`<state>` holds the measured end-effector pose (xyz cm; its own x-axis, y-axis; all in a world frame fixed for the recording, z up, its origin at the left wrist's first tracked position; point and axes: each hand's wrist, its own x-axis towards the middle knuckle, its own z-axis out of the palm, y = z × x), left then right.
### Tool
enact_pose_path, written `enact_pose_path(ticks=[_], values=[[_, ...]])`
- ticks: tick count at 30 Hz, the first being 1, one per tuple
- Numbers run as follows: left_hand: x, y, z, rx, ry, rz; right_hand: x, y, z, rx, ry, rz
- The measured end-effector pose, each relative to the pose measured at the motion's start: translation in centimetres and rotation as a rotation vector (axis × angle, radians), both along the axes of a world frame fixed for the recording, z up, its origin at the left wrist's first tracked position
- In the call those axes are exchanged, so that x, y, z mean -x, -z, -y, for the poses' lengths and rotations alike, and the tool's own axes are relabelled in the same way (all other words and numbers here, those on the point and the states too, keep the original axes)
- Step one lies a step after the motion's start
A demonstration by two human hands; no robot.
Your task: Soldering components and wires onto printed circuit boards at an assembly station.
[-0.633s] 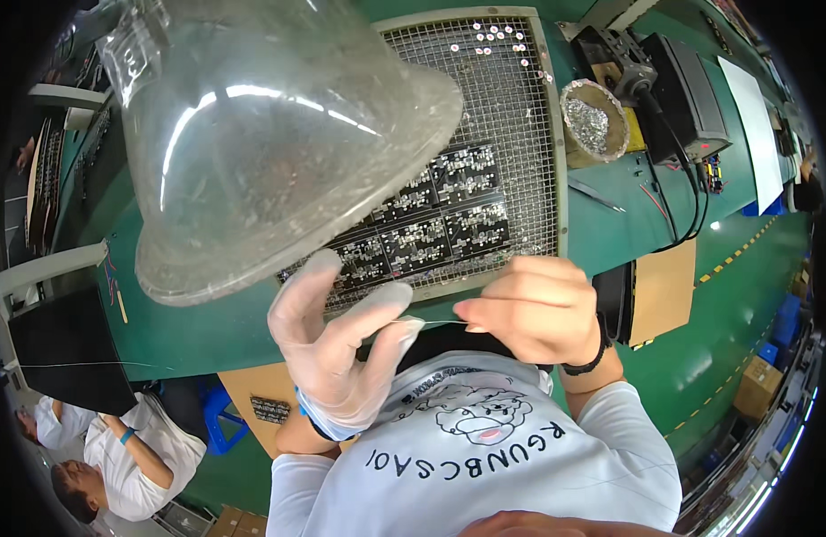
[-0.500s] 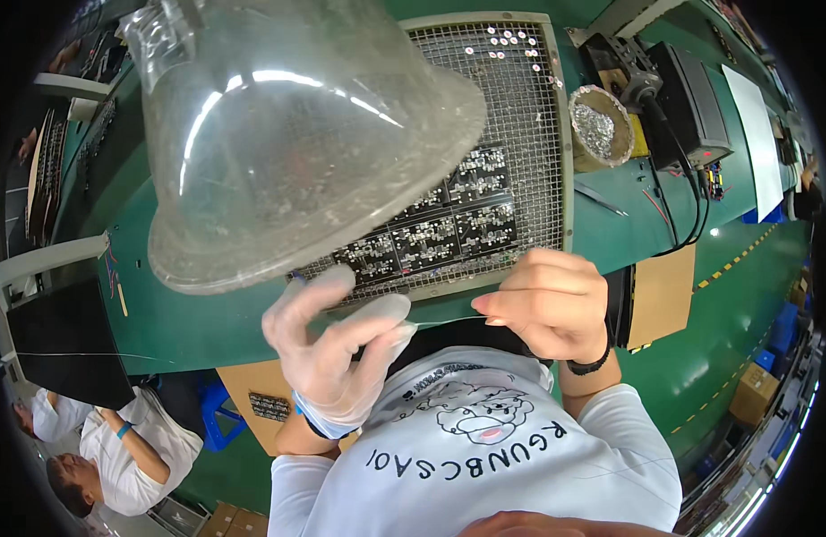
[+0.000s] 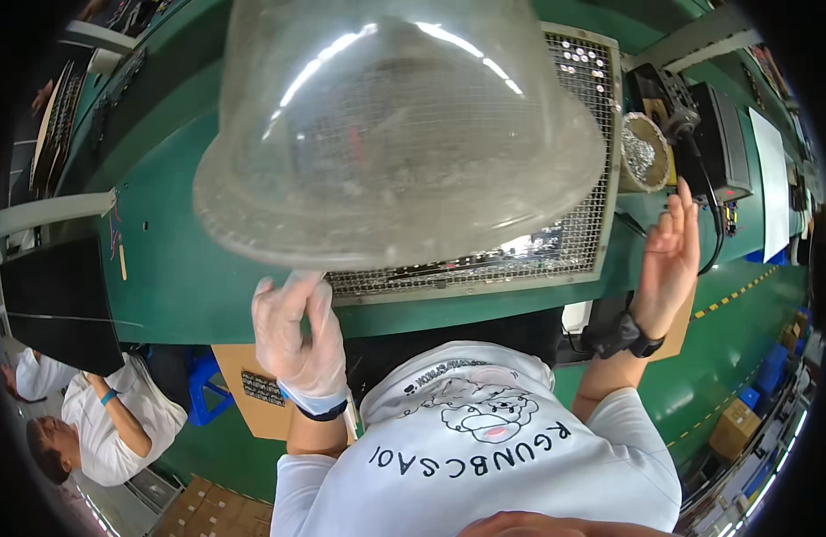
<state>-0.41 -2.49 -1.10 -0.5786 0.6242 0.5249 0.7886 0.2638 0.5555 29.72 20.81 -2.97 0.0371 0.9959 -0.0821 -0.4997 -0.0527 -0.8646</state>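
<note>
R hand (image 3: 668, 259) has swung right, open & apparently empty, near scrap cup (image 3: 647, 187); two-handed strand work prob. paused (strand n/v now). Gloved L hand (image 3: 301, 340) curled by mesh tray (image 3: 466, 288), grip can't tell. PCBs (image 3: 511, 251) on tray, mostly behind hood (image 3: 404, 179).

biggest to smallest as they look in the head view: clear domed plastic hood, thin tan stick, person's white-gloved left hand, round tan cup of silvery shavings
1. Clear hood, though it may be nearer the camera, which would enlarge it
2. Gloved left hand
3. Tan cup
4. Thin stick
</note>
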Motion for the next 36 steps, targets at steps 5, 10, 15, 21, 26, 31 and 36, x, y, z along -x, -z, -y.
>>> enact_pose_path(ticks=[5, 10, 15, 21, 26, 31, 36], values=[[1.1, 0.5, 0.2, 0.085, 0.022, -0.043, -2.5, 1.5, -2.9, -0.079, 0.138, 0.052], [1.4, 0.6, 0.6, 0.048, 0.026, -0.123, -2.9, 0.6, -5.9, -0.131, -0.010, 0.057], [1.2, 0.2, 1.5, 0.099, 0.058, -0.067, -2.2, 0.6, -7.8, -0.083, -0.082, 0.119], [1.3, 0.3, 2.6, 0.074, 0.106, -0.008, -2.9, -0.7, -4.4, -0.163, 0.258, 0.238], [1.6, 0.6, 3.1, 0.008, 0.129, 0.021, -1.5, -2.5, 1.6, -0.388, 0.112, 0.067], [0.7, 0.3, 3.0, -0.005, 0.153, 0.009, 3.1, -3.0, 7.0, -0.546, -0.139, 0.462], [-0.5, 0.2, 2.8, -0.010, 0.176, -0.003, 6.5, -3.8, 10.1, -0.464, -0.417, 0.454]])
